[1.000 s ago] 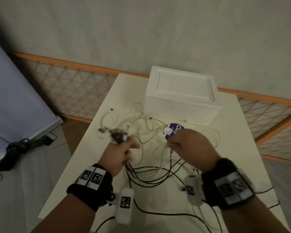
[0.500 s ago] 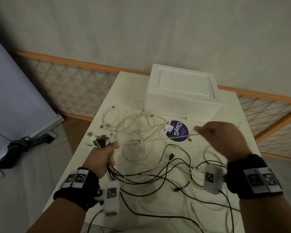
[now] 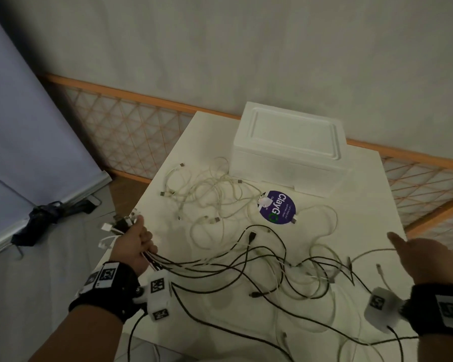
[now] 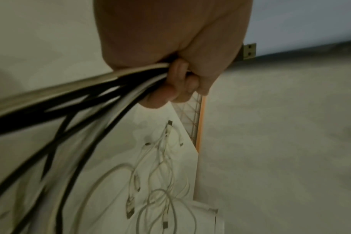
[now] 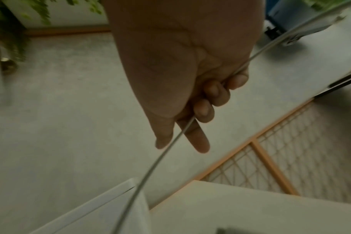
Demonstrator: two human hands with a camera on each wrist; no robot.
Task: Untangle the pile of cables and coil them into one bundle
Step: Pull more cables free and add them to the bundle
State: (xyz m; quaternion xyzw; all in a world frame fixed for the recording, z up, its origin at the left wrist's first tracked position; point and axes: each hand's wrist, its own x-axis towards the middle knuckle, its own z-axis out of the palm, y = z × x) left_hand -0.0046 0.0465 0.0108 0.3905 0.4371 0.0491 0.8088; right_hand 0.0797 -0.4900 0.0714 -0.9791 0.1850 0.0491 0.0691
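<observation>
The left hand [image 3: 135, 245] is clenched round a bunch of cables [image 3: 165, 263], black and white together, fingers [image 4: 176, 82] curled tight over them; plug ends [image 3: 115, 226] stick out past the thumb side, one metal USB plug [image 4: 249, 51] showing beyond the fist in the wrist view; from the heel of the hand the black cables [image 3: 246, 259] fan out to its right across the table [image 3: 364, 178], looping and crossing.

The right hand [image 3: 420, 257] is well apart from the left, over the table's right edge; a single thin pale cable [image 5: 164, 150] runs through it, held under the curled fingers [image 5: 216, 95] and passing beside the straighter forefinger and thumb; the cable leads back toward the black cables between the hands.

Ahead of the left hand lies the loose tangle of white cables [image 3: 207, 194], not held by either hand; beyond and to the right of it a round purple sticker [image 3: 277, 207], with a white cable end at its rim; farther still a white foam box [image 3: 288, 145], lid on, at the table's far side.

Behind the table runs an orange-framed lattice [image 3: 120, 126] along the wall; on the floor left of the left hand lies a dark bundle [image 3: 45, 218], too dim to identify.
</observation>
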